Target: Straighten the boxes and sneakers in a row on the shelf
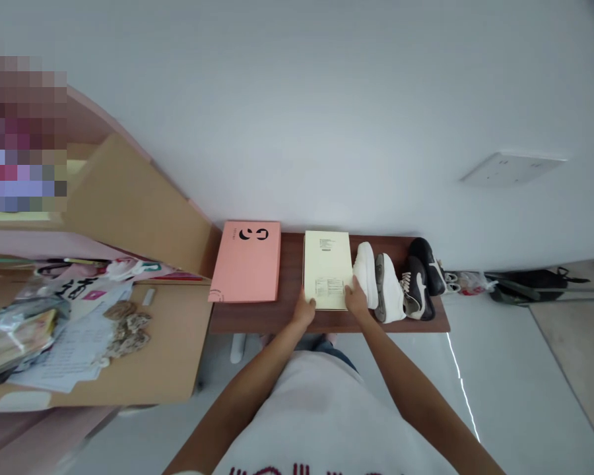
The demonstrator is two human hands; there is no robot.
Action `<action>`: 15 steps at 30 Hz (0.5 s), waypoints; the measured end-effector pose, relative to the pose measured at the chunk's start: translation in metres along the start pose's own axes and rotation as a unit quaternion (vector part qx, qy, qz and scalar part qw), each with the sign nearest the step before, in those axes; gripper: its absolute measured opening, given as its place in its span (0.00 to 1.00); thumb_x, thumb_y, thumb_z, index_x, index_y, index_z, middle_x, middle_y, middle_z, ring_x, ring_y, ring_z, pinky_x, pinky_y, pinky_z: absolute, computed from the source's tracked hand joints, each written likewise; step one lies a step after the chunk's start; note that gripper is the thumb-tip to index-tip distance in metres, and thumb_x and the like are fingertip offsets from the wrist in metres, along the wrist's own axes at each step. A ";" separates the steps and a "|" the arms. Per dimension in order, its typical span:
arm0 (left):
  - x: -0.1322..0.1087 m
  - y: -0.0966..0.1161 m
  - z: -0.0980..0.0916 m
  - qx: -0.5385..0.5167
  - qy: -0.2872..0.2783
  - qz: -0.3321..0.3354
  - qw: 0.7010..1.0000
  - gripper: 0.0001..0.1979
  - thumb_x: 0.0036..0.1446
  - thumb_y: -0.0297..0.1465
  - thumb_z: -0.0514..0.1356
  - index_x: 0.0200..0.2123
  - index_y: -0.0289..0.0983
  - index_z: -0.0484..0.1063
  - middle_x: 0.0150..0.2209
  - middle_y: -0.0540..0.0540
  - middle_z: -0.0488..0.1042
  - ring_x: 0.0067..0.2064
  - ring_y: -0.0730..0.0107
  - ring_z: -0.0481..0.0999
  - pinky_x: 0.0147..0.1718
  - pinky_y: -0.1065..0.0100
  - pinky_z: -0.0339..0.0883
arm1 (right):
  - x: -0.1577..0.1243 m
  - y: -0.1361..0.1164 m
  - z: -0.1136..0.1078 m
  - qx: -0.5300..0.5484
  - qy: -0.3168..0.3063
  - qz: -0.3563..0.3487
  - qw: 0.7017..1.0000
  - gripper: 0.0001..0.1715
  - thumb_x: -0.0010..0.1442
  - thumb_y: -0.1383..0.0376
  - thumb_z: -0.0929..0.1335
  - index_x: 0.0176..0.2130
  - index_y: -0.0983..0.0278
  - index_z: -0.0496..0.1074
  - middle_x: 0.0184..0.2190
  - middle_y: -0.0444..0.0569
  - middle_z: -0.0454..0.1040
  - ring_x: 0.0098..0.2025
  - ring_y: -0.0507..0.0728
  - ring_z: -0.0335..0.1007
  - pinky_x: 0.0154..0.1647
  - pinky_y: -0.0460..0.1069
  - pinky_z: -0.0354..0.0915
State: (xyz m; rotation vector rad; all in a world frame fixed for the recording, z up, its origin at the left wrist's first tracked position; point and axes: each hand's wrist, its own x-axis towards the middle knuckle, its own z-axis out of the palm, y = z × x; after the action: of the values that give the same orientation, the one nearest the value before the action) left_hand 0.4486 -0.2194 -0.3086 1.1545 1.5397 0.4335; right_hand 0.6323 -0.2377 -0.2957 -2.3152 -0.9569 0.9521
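Observation:
A cream shoebox [327, 270] with printed labels lies on the dark wooden bench [291, 277]. My left hand [304, 309] grips its near left corner, and my right hand [357, 300] grips the near right corner. Close to my right hand stands a white shoe [365, 274], with another white shoe [390, 290] beside it showing a grey side. Further right are a black-and-white sneaker [416, 290] and a second dark sneaker [427, 264]. Left of my hands, a pink box [250, 260] with black lettering rests on the bench, apart from the cream one.
To the left is a wooden desk [173, 349] holding papers [74, 343], a clear plastic bag [22, 336] and a bunched patterned cloth [129, 330]. A white wall [327, 132] rises behind the bench. Past its right end lie a plastic bag [472, 284] and a black bag [529, 285].

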 end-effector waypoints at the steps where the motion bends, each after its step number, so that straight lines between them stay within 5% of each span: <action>1: -0.002 0.003 -0.006 0.011 0.007 0.007 1.000 0.35 0.60 0.30 0.61 0.70 0.34 0.58 0.68 0.33 0.64 0.71 0.49 0.60 0.70 0.53 0.51 | -0.003 -0.001 -0.002 -0.011 0.009 -0.004 1.000 0.41 0.66 0.58 0.60 0.72 0.72 0.53 0.68 0.63 0.63 0.71 0.69 0.57 0.72 0.60 0.52; 3: -0.005 0.006 -0.035 0.020 0.023 0.066 0.997 0.35 0.61 0.32 0.60 0.70 0.33 0.58 0.70 0.33 0.60 0.73 0.49 0.55 0.71 0.53 0.47 | -0.011 -0.008 0.000 -0.029 0.046 -0.024 0.998 0.41 0.66 0.59 0.60 0.72 0.73 0.53 0.69 0.66 0.60 0.71 0.71 0.55 0.72 0.63 0.52; 5: -0.004 0.002 -0.085 0.017 0.060 0.159 0.985 0.31 0.64 0.36 0.57 0.69 0.36 0.60 0.71 0.36 0.60 0.72 0.52 0.58 0.71 0.54 0.49 | -0.024 -0.024 0.014 -0.025 0.091 -0.077 0.993 0.40 0.66 0.59 0.61 0.71 0.72 0.53 0.70 0.67 0.57 0.72 0.71 0.51 0.72 0.66 0.50; 7: 0.002 -0.008 -0.149 0.040 0.174 0.209 0.961 0.30 0.64 0.38 0.57 0.67 0.36 0.61 0.70 0.35 0.60 0.72 0.52 0.56 0.71 0.53 0.47 | -0.042 -0.050 0.044 0.007 0.104 -0.154 0.983 0.38 0.66 0.58 0.61 0.70 0.71 0.55 0.70 0.66 0.57 0.73 0.69 0.49 0.73 0.67 0.47; 9: 0.015 -0.021 -0.209 0.043 0.276 0.169 0.945 0.31 0.62 0.42 0.59 0.64 0.32 0.64 0.65 0.31 0.66 0.70 0.47 0.60 0.68 0.50 0.55 | -0.059 -0.083 0.086 0.058 0.046 -0.209 0.975 0.35 0.67 0.57 0.62 0.68 0.68 0.59 0.68 0.64 0.62 0.72 0.66 0.53 0.73 0.64 0.49; 11: 0.032 -0.034 -0.252 -0.002 0.254 0.059 0.965 0.29 0.63 0.49 0.56 0.55 0.31 0.70 0.47 0.32 0.79 0.56 0.45 0.77 0.56 0.49 0.70 | -0.072 -0.115 0.131 0.097 -0.039 -0.186 0.977 0.36 0.66 0.56 0.64 0.67 0.69 0.60 0.67 0.63 0.64 0.71 0.65 0.56 0.73 0.62 0.51; 13: 0.048 -0.045 -0.275 -0.053 0.163 -0.049 0.984 0.31 0.61 0.56 0.52 0.42 0.32 0.75 0.28 0.37 0.78 0.40 0.47 0.82 0.43 0.51 0.76 | -0.076 -0.136 0.166 0.131 -0.099 -0.072 0.984 0.42 0.64 0.52 0.66 0.69 0.70 0.57 0.67 0.64 0.64 0.70 0.67 0.58 0.72 0.62 0.53; 15: 0.055 -0.052 -0.285 -0.086 0.096 -0.099 0.987 0.34 0.59 0.60 0.51 0.34 0.33 0.75 0.22 0.39 0.75 0.35 0.48 0.81 0.40 0.51 0.76 | -0.076 -0.142 0.186 0.188 -0.131 -0.005 0.973 0.44 0.64 0.49 0.66 0.71 0.65 0.55 0.66 0.60 0.66 0.69 0.67 0.60 0.71 0.62 0.56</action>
State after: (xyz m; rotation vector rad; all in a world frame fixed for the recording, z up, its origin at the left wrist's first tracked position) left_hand 0.1749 -0.1112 -0.2865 0.8360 1.7278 0.5441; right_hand 0.3947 -0.1741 -0.2970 -1.8994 -0.8012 1.3331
